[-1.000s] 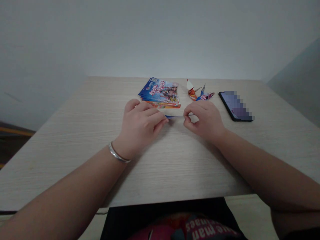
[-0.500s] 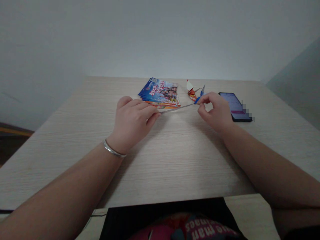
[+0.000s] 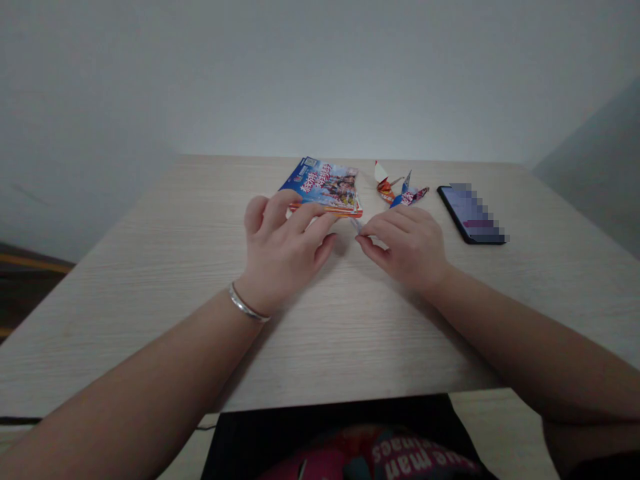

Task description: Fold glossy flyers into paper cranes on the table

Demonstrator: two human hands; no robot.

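Note:
My right hand [image 3: 407, 243] pinches a narrow pale strip [image 3: 356, 225] between thumb and forefinger. Only a short piece of the strip shows, at the fingertips; whether it is paper or tape I cannot make out. Across from it, my left hand [image 3: 285, 243] is held palm down, fingers spread and thumb apart from the forefinger, and nothing shows in its grip. Its fingers partly cover the near edge of a stack of printed paper sheets [image 3: 325, 183], blue on top. Two folded paper cranes lie just beyond my right hand: an orange one [image 3: 386, 190] and a blue one [image 3: 405, 196].
A phone [image 3: 470, 213] with a lit screen lies to the right on the pale wooden table [image 3: 320, 347]. The wall [image 3: 320, 80] stands behind the table's far edge. Dark cloth with printed lettering [image 3: 410, 457] shows below the near edge.
The strip was stretched between both hands; now it shows only at my right fingertips. My right hand came nearer and left, uncovering more of the blue crane. My left fingers spread.

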